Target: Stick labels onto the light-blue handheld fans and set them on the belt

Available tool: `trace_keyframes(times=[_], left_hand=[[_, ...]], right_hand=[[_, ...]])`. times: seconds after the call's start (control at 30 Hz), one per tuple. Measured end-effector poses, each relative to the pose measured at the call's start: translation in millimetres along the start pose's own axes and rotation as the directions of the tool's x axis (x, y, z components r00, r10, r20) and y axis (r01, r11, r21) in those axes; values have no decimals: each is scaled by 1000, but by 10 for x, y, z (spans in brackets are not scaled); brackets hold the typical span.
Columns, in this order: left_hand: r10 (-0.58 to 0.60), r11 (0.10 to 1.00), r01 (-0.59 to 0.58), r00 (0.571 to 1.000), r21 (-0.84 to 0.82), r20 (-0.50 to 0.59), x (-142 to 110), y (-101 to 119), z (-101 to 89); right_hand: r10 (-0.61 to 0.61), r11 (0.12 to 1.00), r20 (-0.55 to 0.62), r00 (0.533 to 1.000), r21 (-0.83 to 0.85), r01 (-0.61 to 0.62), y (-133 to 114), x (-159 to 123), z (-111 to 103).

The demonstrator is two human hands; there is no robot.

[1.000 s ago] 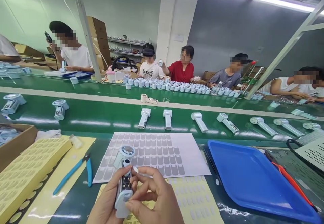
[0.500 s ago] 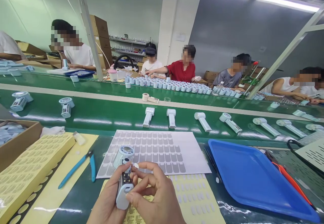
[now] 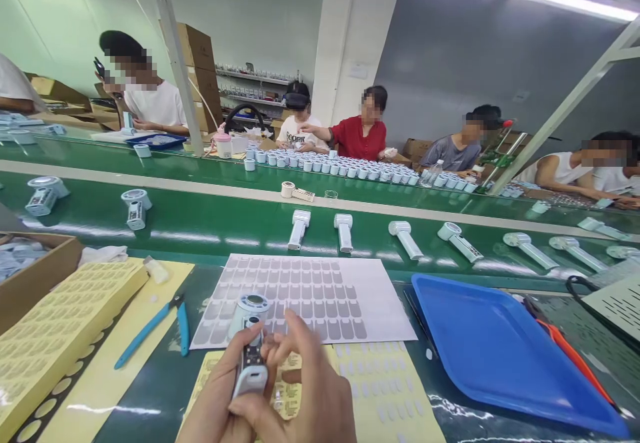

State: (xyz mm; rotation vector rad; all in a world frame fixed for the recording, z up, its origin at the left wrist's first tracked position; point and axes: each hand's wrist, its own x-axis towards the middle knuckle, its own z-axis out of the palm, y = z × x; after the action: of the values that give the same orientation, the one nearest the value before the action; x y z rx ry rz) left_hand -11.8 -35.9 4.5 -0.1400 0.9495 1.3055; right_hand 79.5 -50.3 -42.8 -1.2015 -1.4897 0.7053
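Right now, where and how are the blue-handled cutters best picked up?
Likely by the blue handles of the cutters, from the near side and above: the handles spread in an open V toward the camera wearer, while the dark metal head points away, toward the green belt.

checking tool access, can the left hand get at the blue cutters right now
Probably not while the left hand is holding the fan, though nothing appears to cover the blue cutters.

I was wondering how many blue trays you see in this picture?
2: a large blue tray at near right, and a smaller, darker tray at far left, in front of a person in a white T-shirt. Others may be hidden.
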Motion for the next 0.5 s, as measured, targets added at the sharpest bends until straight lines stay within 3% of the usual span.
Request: trace_keyframes(times=[0.1,0.2,0.3,0.37,0.5], left_hand=[[-94,995,93,995,25,23,-65,40,10],[11,978,-17,1000,206,29,-26,85,-55],[159,889,-167,986,427,54,145,92,-234],[169,846,-203,979,492,114,298,71,-400],[194,783,-276,960,557,203,524,-5,-689]], right_hand=[[186,967,32,982,171,-188,39,73,-79],[275,862,165,947,393,-319,177,177,-215],[226,933,199,953,237,-271,398,252,-322],[211,969,215,954,86,-233,529,272,-340],[197,980,203,959,-27,-196,657,249,-244]])
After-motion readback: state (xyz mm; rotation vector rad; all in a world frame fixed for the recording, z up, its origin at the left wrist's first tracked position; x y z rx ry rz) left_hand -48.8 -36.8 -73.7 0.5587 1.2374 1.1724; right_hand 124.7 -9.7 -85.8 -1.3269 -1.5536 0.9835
